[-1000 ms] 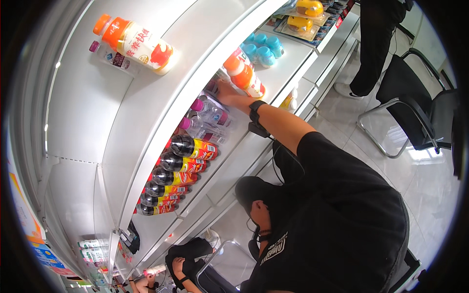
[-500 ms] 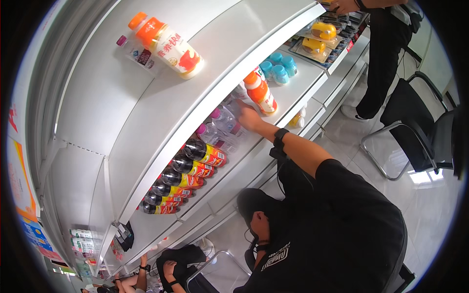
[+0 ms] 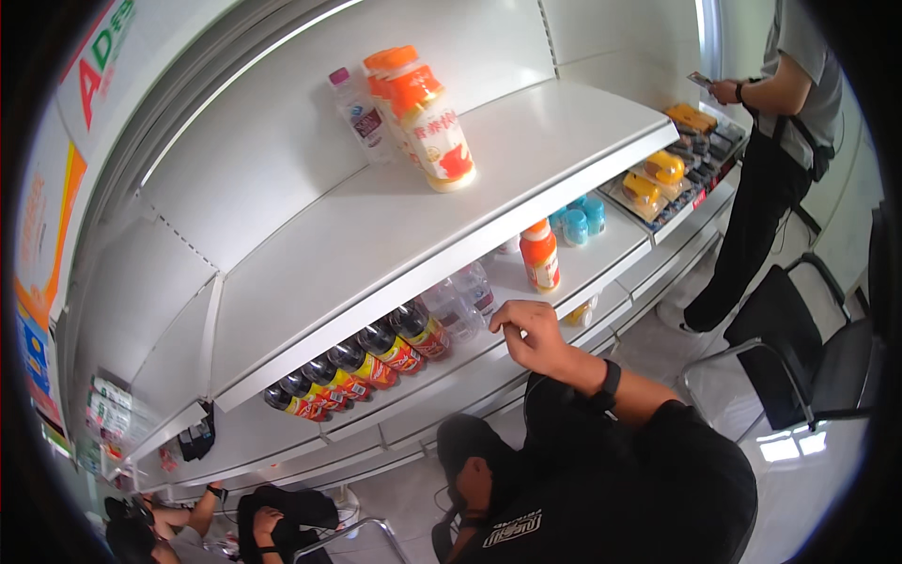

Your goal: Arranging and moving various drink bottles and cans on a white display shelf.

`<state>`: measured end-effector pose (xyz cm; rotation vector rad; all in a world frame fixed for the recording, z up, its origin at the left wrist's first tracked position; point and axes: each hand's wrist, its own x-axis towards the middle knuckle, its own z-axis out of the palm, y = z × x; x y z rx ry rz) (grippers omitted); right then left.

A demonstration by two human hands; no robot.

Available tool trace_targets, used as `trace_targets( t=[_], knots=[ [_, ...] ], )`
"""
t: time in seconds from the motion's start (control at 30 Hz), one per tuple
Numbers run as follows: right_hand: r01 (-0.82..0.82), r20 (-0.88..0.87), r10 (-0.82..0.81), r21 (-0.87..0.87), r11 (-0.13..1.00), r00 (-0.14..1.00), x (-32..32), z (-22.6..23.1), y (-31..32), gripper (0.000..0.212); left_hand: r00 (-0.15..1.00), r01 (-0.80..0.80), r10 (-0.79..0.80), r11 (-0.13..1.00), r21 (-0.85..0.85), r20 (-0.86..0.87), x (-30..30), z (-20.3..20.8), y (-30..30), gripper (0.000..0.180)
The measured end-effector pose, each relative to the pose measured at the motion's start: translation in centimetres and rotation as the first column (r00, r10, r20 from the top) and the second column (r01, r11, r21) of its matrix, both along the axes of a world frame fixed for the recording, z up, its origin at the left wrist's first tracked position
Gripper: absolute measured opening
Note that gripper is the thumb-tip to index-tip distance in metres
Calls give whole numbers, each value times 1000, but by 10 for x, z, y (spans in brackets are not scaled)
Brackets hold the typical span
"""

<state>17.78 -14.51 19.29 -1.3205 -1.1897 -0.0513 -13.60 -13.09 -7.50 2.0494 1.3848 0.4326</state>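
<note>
My right hand (image 3: 531, 336) hovers just in front of the lower shelf edge, its fingers loosely bent and apart, with nothing seen in them. Closest to its fingertips are clear water bottles (image 3: 455, 310), standing on the lower shelf. An orange-capped drink bottle (image 3: 539, 258) stands to their right, and a row of dark cola bottles (image 3: 378, 348) with red and yellow labels to their left. My left hand (image 3: 474, 484) rests against my black-clad knee; its fingers are mostly hidden.
White orange-capped bottles (image 3: 440, 141) and a purple-capped water bottle (image 3: 362, 115) stand on the upper shelf (image 3: 310, 263). Blue-capped jars (image 3: 576, 224) and yellow packaged items (image 3: 663, 169) sit farther right. A person (image 3: 789, 103) stands beyond, near a black chair (image 3: 789, 329). Others sit at lower left.
My right hand has drawn back from among the clear bottles to in front of the shelf edge. The view has turned, showing more of the upper shelf and the standing person.
</note>
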Motion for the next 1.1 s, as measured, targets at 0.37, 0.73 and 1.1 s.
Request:
trace_targets(
  t=[0.37, 0.73, 1.1],
  knots=[
    [306, 727, -115, -136, 942, 677, -1, 264, 131, 48, 998, -55, 53, 997, 62, 45, 2, -13, 4, 22],
    [648, 751, -386, -73, 758, 536, 75, 286, 285, 34, 996, -35, 38, 999, -41, 78, 3, -6, 5, 26],
    [731, 970, -127, -67, 679, 206, 36, 289, 186, 14, 988, -55, 54, 998, 6, 144, 0, -25, 2, 27]
  ],
)
